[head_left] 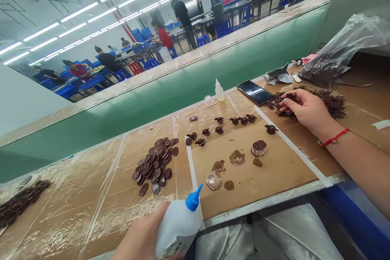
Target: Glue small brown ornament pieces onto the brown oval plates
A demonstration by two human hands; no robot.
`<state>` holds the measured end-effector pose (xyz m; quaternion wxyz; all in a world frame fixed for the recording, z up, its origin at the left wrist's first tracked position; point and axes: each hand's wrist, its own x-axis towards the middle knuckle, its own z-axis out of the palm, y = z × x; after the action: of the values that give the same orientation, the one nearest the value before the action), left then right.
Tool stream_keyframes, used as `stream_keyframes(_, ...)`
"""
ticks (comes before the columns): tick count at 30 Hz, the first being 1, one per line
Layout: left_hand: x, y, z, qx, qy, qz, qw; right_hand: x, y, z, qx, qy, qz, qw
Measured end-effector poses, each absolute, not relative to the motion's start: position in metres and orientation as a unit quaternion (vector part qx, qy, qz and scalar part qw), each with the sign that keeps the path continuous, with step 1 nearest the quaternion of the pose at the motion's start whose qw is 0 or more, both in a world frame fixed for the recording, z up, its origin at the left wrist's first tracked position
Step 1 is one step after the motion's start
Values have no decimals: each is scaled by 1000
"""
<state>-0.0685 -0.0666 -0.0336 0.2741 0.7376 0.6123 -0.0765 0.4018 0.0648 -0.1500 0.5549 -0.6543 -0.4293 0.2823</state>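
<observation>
My left hand (143,231) is wrapped around a white squeeze bottle (179,225) with a blue pointed nozzle, tilted at the table's front edge. Over a heap of small dark brown curly pieces (333,103), my right hand (307,107) pinches a dark brown piece (291,96). On the brown board (286,170) between the hands, a dark brown disc (258,145) rests on a clear round base. A clear round piece (213,181) lies nearer the bottle. Several small dark assembled pieces (243,120) stand in loose rows toward the back.
A pile of dark brown oval discs (157,160) lies left of the board. Behind it are a small clear bottle (219,91) and a phone (256,92). A plastic bag (341,57) sits at the back right. Dark strands (22,201) lie far left. Several people work beyond the green belt (146,107).
</observation>
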Motion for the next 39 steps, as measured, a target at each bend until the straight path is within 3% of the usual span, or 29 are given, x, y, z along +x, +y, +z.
stream_keyframes(25, -44, -48, -14, 740, 604, -201, 216, 402, 66, -149, -669, -449, 289, 517)
stream_keyframes(39, -51, -50, -22, 737, 613, -184, 216, 404, 68, -154, -664, -461, 291, 512)
